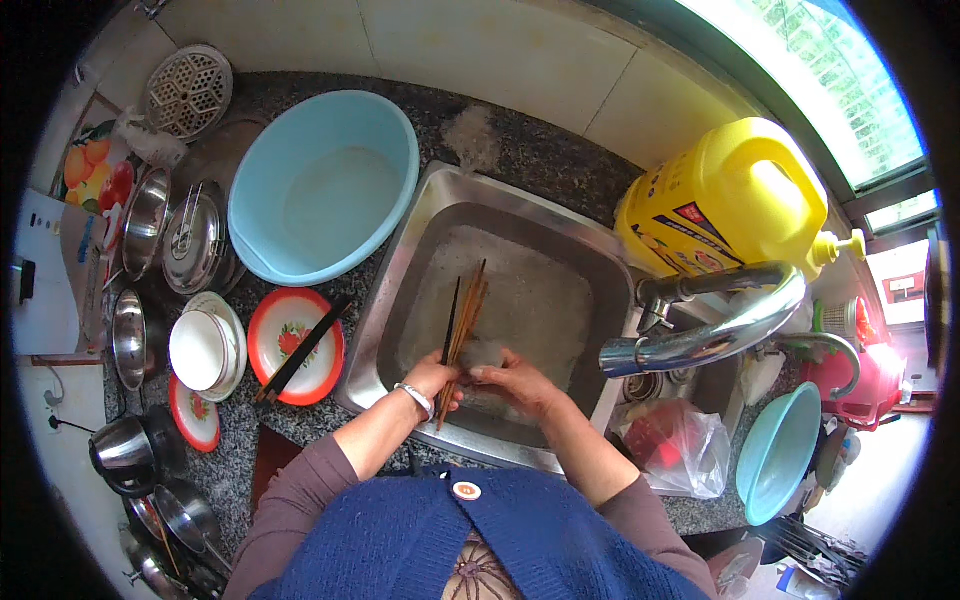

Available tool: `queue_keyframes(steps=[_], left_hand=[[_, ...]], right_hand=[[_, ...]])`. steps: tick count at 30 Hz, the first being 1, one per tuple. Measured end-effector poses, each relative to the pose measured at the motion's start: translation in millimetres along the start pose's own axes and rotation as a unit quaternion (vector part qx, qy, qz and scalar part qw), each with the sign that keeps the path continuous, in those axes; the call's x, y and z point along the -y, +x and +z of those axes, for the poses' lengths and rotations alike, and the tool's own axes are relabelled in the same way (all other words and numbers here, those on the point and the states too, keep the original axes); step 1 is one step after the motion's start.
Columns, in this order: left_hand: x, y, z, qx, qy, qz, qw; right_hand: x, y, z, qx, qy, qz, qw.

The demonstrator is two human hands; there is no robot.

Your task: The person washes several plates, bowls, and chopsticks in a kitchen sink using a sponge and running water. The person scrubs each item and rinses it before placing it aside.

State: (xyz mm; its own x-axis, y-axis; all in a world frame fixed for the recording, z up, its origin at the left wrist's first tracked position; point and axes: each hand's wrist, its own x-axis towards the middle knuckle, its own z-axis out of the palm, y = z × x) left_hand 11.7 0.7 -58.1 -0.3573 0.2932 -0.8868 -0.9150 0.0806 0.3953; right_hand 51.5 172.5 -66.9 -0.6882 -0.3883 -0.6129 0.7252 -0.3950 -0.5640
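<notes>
A small bundle of brown chopsticks (471,307), with a black one among them, stands out of my left hand (435,379), which grips it near the lower end. Close beside it, my right hand (517,381) holds a grey, blurred scrubbing pad (481,354) against or right next to the chopsticks; exact contact is hard to tell. Both hands are over the near part of a stainless steel sink (382,330). Greyish water (525,285) appears to cover the basin's bottom. Several black chopsticks (304,352) lie across a red-rimmed enamel plate (262,315) left of the sink.
A light-blue basin (322,187) stands at the sink's back left. On the right, a chrome faucet (705,330) reaches over the sink edge, before a yellow detergent jug (720,202). White bowls (199,349) and steel pots (124,454) crowd the left counter. A plastic bag (690,450) sits right.
</notes>
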Motion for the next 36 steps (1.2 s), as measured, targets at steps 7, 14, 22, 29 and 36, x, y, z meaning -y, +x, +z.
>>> queue_keyframes(steps=[7, 14, 22, 29, 36], left_hand=[[1.2, -17.5, 22.0, 0.106, -0.016, -0.092, 0.99], [2.0, -43.6, 14.0, 0.136, 0.033, -0.105, 0.985], [-4.8, -45.5, -9.4, 0.078, -0.025, -0.013, 0.997], [-0.6, -16.1, -3.6, -0.026, 0.035, 0.044, 0.998], [4.8, -22.3, 21.9, 0.053, 0.066, -0.014, 0.996]], right_hand=[[-8.1, 62.4, 14.9, -0.199, -0.005, -0.103, 0.975], [-14.2, 143.3, -94.9, -0.436, -0.255, -0.161, 0.848], [-36.6, 86.2, -117.2, -0.345, -0.607, -0.21, 0.685], [3.1, -2.4, -19.2, -0.124, 0.007, -0.04, 0.991], [-6.6, 34.3, 20.5, -0.175, 0.0, -0.096, 0.98]])
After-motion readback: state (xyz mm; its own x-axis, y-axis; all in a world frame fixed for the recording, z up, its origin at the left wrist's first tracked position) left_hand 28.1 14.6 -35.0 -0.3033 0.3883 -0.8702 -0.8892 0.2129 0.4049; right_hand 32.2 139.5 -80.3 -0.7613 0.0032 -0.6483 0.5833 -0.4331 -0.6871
